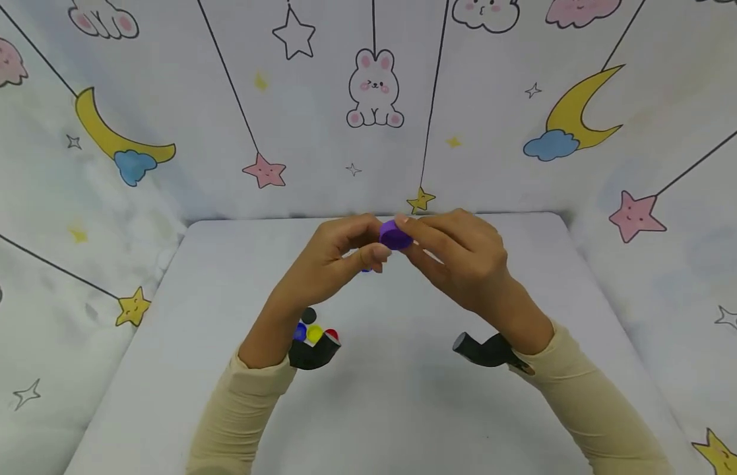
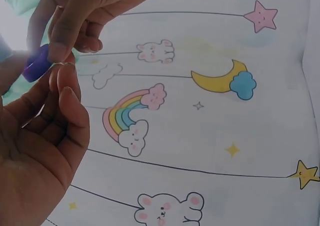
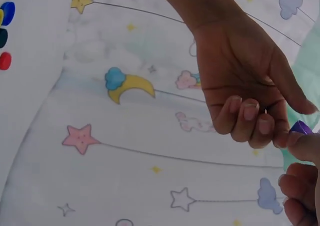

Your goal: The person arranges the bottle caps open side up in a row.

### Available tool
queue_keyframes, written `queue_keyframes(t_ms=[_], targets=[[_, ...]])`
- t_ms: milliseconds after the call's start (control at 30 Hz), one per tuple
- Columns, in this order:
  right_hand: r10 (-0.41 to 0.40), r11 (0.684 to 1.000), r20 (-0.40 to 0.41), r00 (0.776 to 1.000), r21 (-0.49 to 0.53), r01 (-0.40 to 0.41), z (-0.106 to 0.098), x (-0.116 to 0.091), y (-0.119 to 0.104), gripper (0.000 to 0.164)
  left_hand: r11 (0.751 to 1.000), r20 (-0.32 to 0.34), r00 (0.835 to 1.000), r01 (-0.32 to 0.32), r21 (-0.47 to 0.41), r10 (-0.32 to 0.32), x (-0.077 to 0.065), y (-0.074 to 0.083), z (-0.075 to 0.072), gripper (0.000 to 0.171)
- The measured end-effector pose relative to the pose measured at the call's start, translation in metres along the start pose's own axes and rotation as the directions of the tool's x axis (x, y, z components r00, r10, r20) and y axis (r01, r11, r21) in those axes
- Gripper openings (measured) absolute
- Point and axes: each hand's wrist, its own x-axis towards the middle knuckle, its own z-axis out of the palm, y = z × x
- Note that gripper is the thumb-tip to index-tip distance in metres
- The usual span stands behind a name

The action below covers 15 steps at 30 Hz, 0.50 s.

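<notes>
A small round purple cap (image 1: 395, 235) is raised over the far part of the table between both hands, its hollow side facing the head camera. My right hand (image 1: 466, 254) pinches it between thumb and fingertips from the right. From the other side my left hand (image 1: 329, 260) holds it at its edge, index fingertip against it and thumb just below. In the left wrist view the purple cap (image 2: 38, 64) sits between fingertips of both hands. The left hand's remaining fingers (image 3: 249, 111) are curled toward the palm in the right wrist view.
On the white table (image 1: 398, 409), near the left wrist, lie several round pieces: black (image 1: 309, 315), blue (image 1: 300, 331), yellow (image 1: 314, 334) and red (image 1: 331, 334). A bit of another blue piece (image 1: 366, 269) shows behind the left hand. Patterned cloth walls (image 1: 320, 132) enclose the table.
</notes>
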Motion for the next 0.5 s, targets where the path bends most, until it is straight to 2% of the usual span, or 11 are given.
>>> queue_keyframes(t_ms=[100, 167, 267, 367, 500], targets=[[0.098, 0.994, 0.096, 0.991, 0.028, -0.101, -0.009, -0.005, 0.005, 0.024, 0.996, -0.058, 0.996, -0.065, 0.068, 0.069, -0.002, -0.005, 0.005, 0.042], [0.159, 0.982, 0.157, 0.975, 0.071, -0.172, -0.011, -0.012, 0.008, 0.033, 0.988, -0.086, 0.990, -0.101, 0.121, 0.112, -0.002, -0.009, 0.008, 0.042], [0.214, 0.958, 0.245, 0.946, 0.135, -0.252, -0.011, -0.024, 0.013, 0.043, 0.975, -0.088, 0.987, -0.117, 0.191, 0.136, -0.003, -0.016, 0.011, 0.044], [0.248, 0.935, 0.318, 0.915, 0.168, -0.312, -0.008, -0.039, 0.016, 0.046, 0.970, -0.072, 0.993, -0.075, 0.232, 0.094, -0.005, -0.025, 0.014, 0.036], [0.273, 0.914, 0.372, 0.887, 0.186, -0.360, -0.002, -0.058, 0.017, 0.036, 0.968, -0.059, 0.998, 0.029, 0.248, -0.015, -0.015, -0.039, 0.019, 0.033]])
